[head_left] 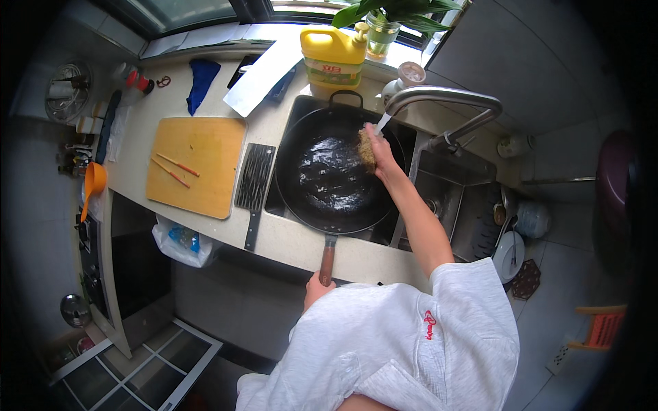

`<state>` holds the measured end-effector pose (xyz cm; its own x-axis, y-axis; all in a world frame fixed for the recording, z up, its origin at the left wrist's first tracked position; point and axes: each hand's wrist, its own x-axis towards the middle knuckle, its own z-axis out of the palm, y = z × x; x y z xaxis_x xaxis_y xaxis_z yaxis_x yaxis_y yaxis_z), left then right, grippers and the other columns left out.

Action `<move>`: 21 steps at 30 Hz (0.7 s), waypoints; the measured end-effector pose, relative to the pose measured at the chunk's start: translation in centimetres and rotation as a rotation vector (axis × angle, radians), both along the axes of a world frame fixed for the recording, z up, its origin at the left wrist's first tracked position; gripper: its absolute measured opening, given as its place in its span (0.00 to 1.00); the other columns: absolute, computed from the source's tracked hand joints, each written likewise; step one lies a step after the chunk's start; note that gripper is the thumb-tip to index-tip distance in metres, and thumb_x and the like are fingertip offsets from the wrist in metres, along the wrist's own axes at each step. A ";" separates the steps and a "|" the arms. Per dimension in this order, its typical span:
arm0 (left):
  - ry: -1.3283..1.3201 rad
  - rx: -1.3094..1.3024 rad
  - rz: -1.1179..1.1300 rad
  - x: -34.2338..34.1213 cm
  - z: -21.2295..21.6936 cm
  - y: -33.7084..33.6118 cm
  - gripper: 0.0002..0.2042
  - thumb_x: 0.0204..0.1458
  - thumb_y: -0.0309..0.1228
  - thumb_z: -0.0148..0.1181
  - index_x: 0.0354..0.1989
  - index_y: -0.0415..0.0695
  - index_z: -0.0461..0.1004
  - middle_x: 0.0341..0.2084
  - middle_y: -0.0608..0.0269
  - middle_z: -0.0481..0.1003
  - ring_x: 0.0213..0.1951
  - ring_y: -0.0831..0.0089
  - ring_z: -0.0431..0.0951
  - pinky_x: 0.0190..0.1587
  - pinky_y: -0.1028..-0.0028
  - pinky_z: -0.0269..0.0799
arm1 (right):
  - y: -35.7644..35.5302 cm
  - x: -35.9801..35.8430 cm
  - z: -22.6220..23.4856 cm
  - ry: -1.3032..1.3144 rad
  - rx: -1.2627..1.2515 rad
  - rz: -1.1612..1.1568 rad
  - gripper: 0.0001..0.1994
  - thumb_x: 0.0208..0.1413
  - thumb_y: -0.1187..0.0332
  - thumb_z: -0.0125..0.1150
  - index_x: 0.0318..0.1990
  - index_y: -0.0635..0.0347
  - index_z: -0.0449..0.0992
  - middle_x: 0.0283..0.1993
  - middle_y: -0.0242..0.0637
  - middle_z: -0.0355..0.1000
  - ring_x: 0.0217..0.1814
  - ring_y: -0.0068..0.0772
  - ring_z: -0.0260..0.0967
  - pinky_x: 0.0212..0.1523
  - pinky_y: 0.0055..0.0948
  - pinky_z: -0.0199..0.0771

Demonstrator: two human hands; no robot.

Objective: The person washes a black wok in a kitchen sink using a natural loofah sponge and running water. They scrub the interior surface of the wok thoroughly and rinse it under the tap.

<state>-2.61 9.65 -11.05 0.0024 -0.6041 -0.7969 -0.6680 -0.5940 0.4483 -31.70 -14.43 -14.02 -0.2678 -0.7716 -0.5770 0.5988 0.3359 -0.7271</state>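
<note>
A large black wok [329, 175] sits over the sink, wet inside. My right hand [380, 147] presses a tan scrubbing pad [367, 149] against the wok's inner right wall, just under the water running from the steel faucet [445, 99]. My left hand [317, 288] grips the end of the wok's brown wooden handle [327, 260] near the counter's front edge, partly hidden by my white shirt.
A wooden cutting board [195, 164] with two chopsticks lies on the counter at left, a cleaver [255, 179] beside it. A yellow detergent jug [334, 58] stands behind the wok. Dishes [510, 253] sit right of the sink basin [445, 192]. A blue cloth [201, 81] lies at the back.
</note>
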 end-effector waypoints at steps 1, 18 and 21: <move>0.000 0.014 -0.015 0.0 0.1 -0.2 0.18 0.46 0.33 0.62 0.45 0.39 0.71 0.34 0.45 0.77 0.40 0.51 0.79 0.43 0.61 0.72 | 0.3 -0.1 -0.2 -0.020 0.011 -0.015 0.18 0.59 0.51 0.59 0.45 0.55 0.71 0.34 0.28 0.67 0.34 0.23 0.69 0.29 0.31 0.76; 0.028 -0.031 0.012 -0.3 0.2 -0.4 0.17 0.43 0.29 0.64 0.41 0.36 0.71 0.25 0.52 0.73 0.28 0.63 0.74 0.37 0.66 0.71 | 1.5 -2.9 0.0 -0.453 -0.358 -0.080 0.14 0.65 0.61 0.48 0.50 0.63 0.68 0.41 0.44 0.73 0.32 0.28 0.70 0.60 0.39 0.68; 0.048 -0.041 0.020 -0.2 -0.1 -0.2 0.17 0.43 0.29 0.63 0.41 0.36 0.71 0.25 0.52 0.72 0.28 0.63 0.73 0.36 0.66 0.70 | 1.7 -3.1 -0.3 -0.581 -0.395 -0.053 0.15 0.66 0.59 0.46 0.47 0.63 0.68 0.38 0.45 0.73 0.26 0.26 0.68 0.54 0.38 0.73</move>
